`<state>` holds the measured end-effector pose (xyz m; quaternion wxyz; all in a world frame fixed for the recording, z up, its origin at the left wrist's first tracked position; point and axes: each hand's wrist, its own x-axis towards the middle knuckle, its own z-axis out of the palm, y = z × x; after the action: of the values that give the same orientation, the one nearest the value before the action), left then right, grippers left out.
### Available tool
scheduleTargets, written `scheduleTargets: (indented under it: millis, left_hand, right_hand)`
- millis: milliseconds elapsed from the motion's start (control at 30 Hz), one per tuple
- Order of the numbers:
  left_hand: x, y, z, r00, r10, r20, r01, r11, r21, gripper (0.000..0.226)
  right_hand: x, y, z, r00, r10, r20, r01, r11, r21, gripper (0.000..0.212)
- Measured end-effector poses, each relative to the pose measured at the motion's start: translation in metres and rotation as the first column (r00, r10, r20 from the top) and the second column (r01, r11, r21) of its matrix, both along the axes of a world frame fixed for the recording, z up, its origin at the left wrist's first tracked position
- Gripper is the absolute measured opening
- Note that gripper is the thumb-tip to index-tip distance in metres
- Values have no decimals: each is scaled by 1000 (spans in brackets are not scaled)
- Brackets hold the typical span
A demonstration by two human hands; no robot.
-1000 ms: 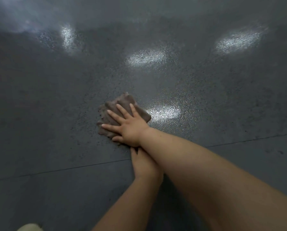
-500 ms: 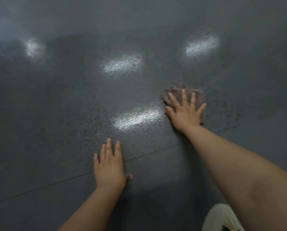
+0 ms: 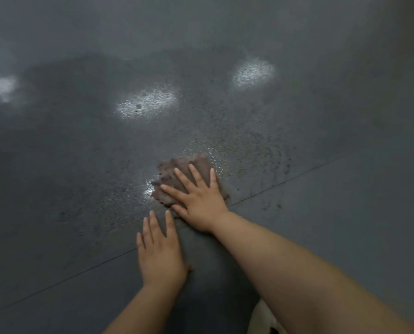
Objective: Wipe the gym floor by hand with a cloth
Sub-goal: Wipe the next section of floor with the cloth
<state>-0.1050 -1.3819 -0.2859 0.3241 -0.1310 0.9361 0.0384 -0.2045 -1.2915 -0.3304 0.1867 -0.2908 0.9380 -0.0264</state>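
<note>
Wet grey floor [image 3: 80, 165], seam-crossed; right hand [image 3: 201, 201] fingers spread on cloth [image 3: 177, 169], left hand [image 3: 160, 256] flat.

Dark grey gym floor [image 3: 345, 225], glossy, lit from overhead.

I saw three bright glare patches [image 3: 148, 104] across the upper part, speckled where the surface was wet. A thin straight seam [image 3: 56, 282] ran diagonally, low left to upper right. Wet area darker, with beaded droplets; far edge of view matte and paler. A pale object [image 3: 261, 319] sat at the bottom edge, couldn't identify it.
</note>
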Motion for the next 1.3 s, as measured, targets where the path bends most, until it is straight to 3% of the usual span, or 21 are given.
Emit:
scheduleTargets:
  millis: [267, 500, 567, 700, 767, 867, 1067, 1300]
  left_hand:
    - [-12, 12, -2, 991, -131, 32, 132, 991, -13, 115]
    - [-20, 18, 0, 990, -126, 67, 127, 992, -12, 116]
    - [-21, 20, 0, 990, -119, 74, 121, 992, -22, 114]
    - [-21, 22, -1, 995, -91, 39, 92, 995, -33, 101]
    - [-25, 27, 1, 997, -71, -33, 71, 997, -13, 93]
    - [-40, 38, 1, 994, -63, -84, 67, 997, 49, 102]
    - [-56, 49, -7, 990, -140, 12, 139, 987, 80, 113]
    - [-58, 45, -5, 984, -173, 47, 169, 981, 91, 116]
  right_hand:
    - [-77, 80, -2, 921, -389, -12, 389, 919, 66, 55]
    - [-86, 122, -2, 651, -759, 9, 755, 648, 100, 55]
    - [-75, 96, -2, 695, -718, 31, 714, 695, 80, 55]
    - [-55, 48, -5, 927, -374, -4, 374, 926, 50, 55]
    - [-69, 50, -5, 959, -284, -9, 284, 956, 65, 54]
    - [-99, 59, -5, 971, -238, 18, 236, 969, 74, 53]
    - [-162, 88, 2, 918, -392, 59, 387, 919, 75, 53]
    - [-165, 166, 4, 675, -736, 37, 729, 675, 114, 54]
